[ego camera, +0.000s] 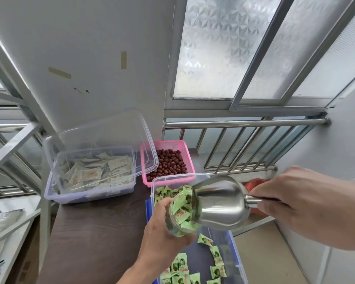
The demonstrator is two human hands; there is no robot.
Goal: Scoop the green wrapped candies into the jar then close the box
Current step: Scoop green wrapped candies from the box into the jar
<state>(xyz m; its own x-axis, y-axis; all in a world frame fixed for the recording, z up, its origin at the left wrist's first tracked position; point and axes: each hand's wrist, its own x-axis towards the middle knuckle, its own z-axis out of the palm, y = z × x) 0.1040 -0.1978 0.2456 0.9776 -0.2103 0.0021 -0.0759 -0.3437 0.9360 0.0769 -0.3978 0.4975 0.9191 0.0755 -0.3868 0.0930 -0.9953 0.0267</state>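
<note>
My left hand [162,232] grips a clear jar [177,226], tilted and holding green wrapped candies [181,210]. My right hand [295,199] holds the handle of a steel scoop [219,203], whose mouth is turned down against the jar's opening. Below them sits the clear box with a blue rim [237,253], its lid off. More green candies [216,255] lie scattered on the box floor, with a further pile at its far end [164,191].
A pink basket [150,181] of red dates stands behind the box. To its left a clear tub [90,193] of white packets has its lid leaning open. A dark wooden table [94,232] carries everything. A metal railing [244,124] runs behind.
</note>
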